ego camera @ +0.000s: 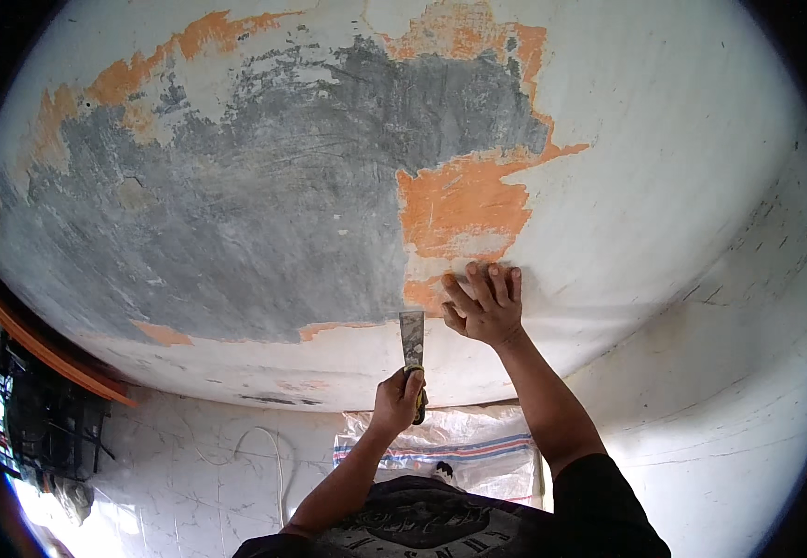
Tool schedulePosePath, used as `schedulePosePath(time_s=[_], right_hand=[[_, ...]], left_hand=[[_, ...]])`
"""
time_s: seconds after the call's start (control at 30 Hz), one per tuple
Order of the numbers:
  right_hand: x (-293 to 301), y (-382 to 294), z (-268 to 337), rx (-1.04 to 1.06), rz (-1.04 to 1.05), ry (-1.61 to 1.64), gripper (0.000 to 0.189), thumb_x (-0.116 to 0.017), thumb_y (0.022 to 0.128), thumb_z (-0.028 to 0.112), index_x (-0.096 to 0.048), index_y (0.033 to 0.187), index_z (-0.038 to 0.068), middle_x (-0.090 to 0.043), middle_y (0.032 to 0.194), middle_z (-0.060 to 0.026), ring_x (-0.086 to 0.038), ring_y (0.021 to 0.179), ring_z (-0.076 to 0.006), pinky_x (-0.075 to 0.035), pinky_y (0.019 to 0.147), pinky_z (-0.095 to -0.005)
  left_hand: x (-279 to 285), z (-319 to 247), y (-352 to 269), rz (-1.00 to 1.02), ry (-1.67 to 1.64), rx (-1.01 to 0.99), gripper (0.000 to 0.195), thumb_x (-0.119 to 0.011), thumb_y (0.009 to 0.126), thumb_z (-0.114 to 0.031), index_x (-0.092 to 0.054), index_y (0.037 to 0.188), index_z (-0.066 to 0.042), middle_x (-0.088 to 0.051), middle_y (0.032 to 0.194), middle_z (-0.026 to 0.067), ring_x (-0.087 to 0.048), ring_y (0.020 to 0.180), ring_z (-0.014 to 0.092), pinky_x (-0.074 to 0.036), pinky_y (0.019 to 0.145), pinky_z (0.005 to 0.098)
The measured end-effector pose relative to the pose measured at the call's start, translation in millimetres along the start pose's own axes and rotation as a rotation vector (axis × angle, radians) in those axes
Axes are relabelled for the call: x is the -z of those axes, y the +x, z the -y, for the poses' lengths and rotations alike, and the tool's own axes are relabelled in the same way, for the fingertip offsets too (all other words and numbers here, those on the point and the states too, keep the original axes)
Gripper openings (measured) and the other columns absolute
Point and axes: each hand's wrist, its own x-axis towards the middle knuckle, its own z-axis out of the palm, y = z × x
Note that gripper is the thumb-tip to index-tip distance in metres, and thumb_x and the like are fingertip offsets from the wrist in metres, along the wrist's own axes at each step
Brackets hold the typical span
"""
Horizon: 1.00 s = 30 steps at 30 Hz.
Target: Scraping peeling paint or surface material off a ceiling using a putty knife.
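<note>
My left hand [398,399] grips the dark handle of a putty knife [412,338], its thumb along the top. The blade points up the wall [654,174], and its edge lies at the lower border of a bare grey patch [271,230]. To the right, my right hand [486,307] rests on the wall with its fingers apart, holding nothing. Its fingertips are beside orange paint [463,206] that shows where the whitish coat is gone. Whether the blade touches the wall I cannot tell.
A woven plastic sheet [459,453] with blue and red stripes lies on the marbled tile floor [173,453] below me. Nearby, a white cable [279,460] runs across the tiles. An orange frame edge [48,349] and dark objects [58,418] stand at the lower left.
</note>
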Motion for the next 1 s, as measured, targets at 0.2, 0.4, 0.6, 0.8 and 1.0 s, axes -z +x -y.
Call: schedulePosePath(time_s=[0.2,0.4,0.6,0.8,1.0], right_hand=[[0,-1,0,-0.001,-0.008,-0.004,0.050,-0.046,0.092,0.047,-0.051,0.138,0.029,-0.032,0.153,-0.0088,-0.021,0.144,-0.0318,-0.011,0.117,-0.0542],[0,0,1,-0.003,-0.003,-0.012,0.050,-0.046,0.092,0.047,-0.051,0.139,0.029,-0.034,0.152,-0.0083,-0.022,0.144,-0.0319,-0.013,0.117,-0.0547],[-2,-1,3,-0.013,0.001,-0.005,0.051,-0.047,0.091,0.047,-0.050,0.139,0.029,-0.035,0.151,-0.0079,-0.021,0.144,-0.0318,-0.013,0.116,-0.0547],[-1,-1,1,-0.009,0.000,-0.013,0.050,-0.046,0.092,0.047,-0.050,0.139,0.030,-0.033,0.152,-0.0078,-0.019,0.145,-0.0314,-0.013,0.117,-0.0545],[1,1,1,-0.005,0.002,-0.019,0.051,-0.045,0.092,0.047,-0.049,0.140,0.029,-0.032,0.153,-0.0082,-0.019,0.145,-0.0318,-0.012,0.117,-0.0541]], left_hand=[[1,-9,1,0.043,-0.012,-0.025,0.033,-0.049,0.101,-0.029,-0.055,0.085,-0.001,-0.055,0.063,0.0029,-0.057,0.054,0.011,-0.045,0.051,0.0266],[5,16,7,0.017,0.127,-0.026,0.033,-0.049,0.101,-0.029,-0.054,0.084,-0.002,-0.055,0.063,0.0033,-0.057,0.054,0.011,-0.046,0.051,0.0271],[-2,-2,-2,0.009,-0.066,0.039,0.034,-0.051,0.100,-0.029,-0.058,0.085,0.001,-0.056,0.062,0.0034,-0.054,0.055,0.009,-0.044,0.051,0.0270],[3,-8,5,0.041,0.168,-0.034,0.032,-0.049,0.101,-0.029,-0.055,0.087,-0.001,-0.055,0.067,0.0032,-0.056,0.056,0.011,-0.046,0.053,0.0273],[5,16,0,-0.028,0.049,0.014,0.032,-0.054,0.098,-0.029,-0.059,0.084,0.000,-0.055,0.060,0.0023,-0.053,0.053,0.009,-0.043,0.050,0.0278]])
